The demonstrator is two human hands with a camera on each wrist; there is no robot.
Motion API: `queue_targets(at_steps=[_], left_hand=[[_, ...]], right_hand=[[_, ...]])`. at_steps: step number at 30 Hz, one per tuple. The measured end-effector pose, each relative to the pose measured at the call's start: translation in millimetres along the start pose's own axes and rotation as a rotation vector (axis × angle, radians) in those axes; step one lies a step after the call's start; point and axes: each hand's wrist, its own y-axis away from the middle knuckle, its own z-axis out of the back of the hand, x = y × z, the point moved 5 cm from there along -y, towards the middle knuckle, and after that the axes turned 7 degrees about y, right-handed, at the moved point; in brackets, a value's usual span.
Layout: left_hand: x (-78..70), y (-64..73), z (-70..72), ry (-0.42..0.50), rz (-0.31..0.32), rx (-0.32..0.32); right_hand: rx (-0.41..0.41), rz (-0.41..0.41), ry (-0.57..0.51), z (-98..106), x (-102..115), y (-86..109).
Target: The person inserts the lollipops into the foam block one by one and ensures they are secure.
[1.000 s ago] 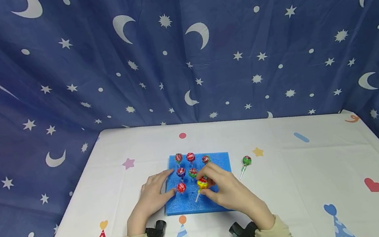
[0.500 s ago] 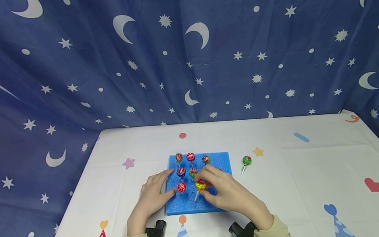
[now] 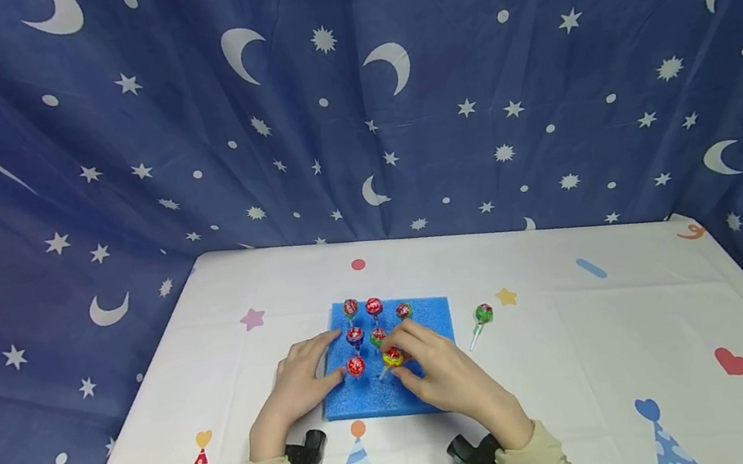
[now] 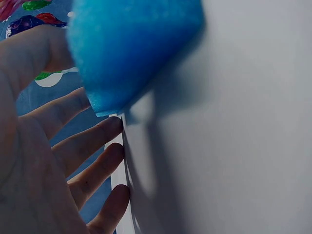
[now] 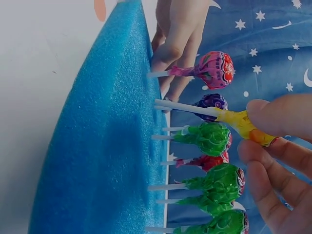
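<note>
My right hand [image 3: 448, 372] pinches a yellow-wrapped lollipop [image 3: 392, 358] by its candy end, between thumb and fingers. In the right wrist view the lollipop's white stick [image 5: 183, 106] points at the blue foam board [image 5: 97, 146], its tip at the surface; whether it has entered the foam I cannot tell. My left hand [image 3: 301, 381] rests at the board's left edge, fingers spread. Several lollipops stand upright in the foam, among them a pink one [image 5: 214, 69], a purple one [image 3: 355, 337] and green ones [image 5: 212, 139]. My right hand hides part of the board.
A green lollipop [image 3: 484, 314] lies on the white printed tablecloth [image 3: 585, 343], right of the board. Behind the table hangs a dark blue curtain [image 3: 447, 152] with moons and stars. Black wrist cameras [image 3: 473, 453] sit on both wrists.
My right hand has shifted slightly left with the yellow lollipop. Its stick's lower end now shows farther from the board's front edge, and less stick is visible. My left hand stays put.
</note>
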Motion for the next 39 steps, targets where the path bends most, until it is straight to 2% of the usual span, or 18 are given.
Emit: queue_targets(at_steps=[12, 23, 39], left_hand=[[-1.5, 1.7, 0.4, 0.006, -0.032, -0.039], [0.9, 0.0, -0.1, 0.003, 0.002, -0.004], [0.9, -0.6, -0.5, -0.002, 0.007, -0.006]], right_hand=[[-0.016, 0.026, 0.068, -4.5, 3.0, -1.0], [-0.015, 0.048, 0.076, -8.4, 5.1, -1.1], [-0.022, 0.067, 0.108, -7.7, 6.8, -1.0]])
